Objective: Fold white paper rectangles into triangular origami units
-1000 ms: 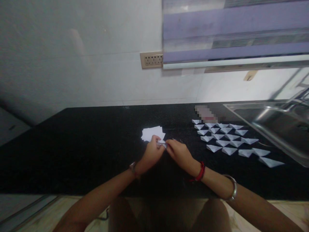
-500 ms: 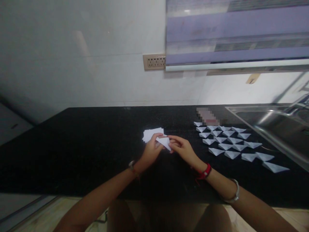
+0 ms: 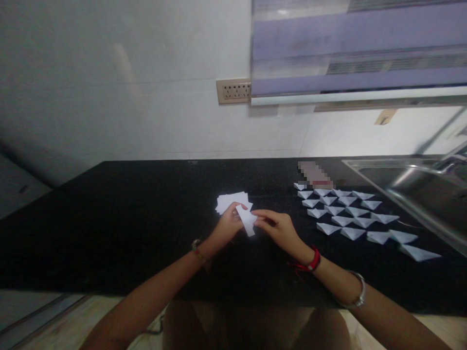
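A small white piece of folded paper is held between my two hands above the dark counter. My left hand grips its left side, thumb near the top. Fingers of my right hand pinch its right edge. Just behind my left hand lies a stack of white paper slips, its front partly covered by the hand and the held piece. To the right, several folded white paper triangles lie in loose rows on the counter.
The black countertop runs along a pale wall. A blurred-out flat object lies behind the triangles. At the right is a metal sink with a faucet. A wall socket is above the counter, left of a purple-striped panel.
The folded paper has turned from a slanted, triangular look to a longer strip pointing down. My right hand's fingers have shifted along its right edge. The view has moved slightly.
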`<state>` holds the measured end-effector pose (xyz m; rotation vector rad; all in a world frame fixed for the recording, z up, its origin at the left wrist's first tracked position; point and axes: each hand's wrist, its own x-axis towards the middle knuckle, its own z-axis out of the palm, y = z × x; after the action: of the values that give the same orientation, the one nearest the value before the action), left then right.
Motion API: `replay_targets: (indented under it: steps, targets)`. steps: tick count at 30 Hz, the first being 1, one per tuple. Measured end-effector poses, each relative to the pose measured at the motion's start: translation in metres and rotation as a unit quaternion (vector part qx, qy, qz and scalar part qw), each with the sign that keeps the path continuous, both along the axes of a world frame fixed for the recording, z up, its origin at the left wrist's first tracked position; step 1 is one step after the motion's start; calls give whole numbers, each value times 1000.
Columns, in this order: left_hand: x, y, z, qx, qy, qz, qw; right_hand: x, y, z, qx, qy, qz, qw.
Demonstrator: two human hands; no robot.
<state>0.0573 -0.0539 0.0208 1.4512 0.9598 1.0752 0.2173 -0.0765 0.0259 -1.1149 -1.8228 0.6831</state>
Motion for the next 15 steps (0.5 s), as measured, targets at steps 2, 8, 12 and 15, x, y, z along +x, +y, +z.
replay_targets:
  steps: [2, 8, 12, 15]
  targets:
    - [-2, 2, -3, -17, 0, -20, 1000, 0, 0, 0, 9, -10, 13, 1000]
    - [-4, 2, 0, -35, -17, -33, 999, 3, 2, -1, 10, -2, 9, 1000]
    - [-3, -1, 6, -55, -12, -29, 998, 6, 2, 1, 20, 14, 11, 1000]
    - [-4, -2, 7, -56, -13, -48, 997, 8, 2, 1, 25, 41, 7, 999]
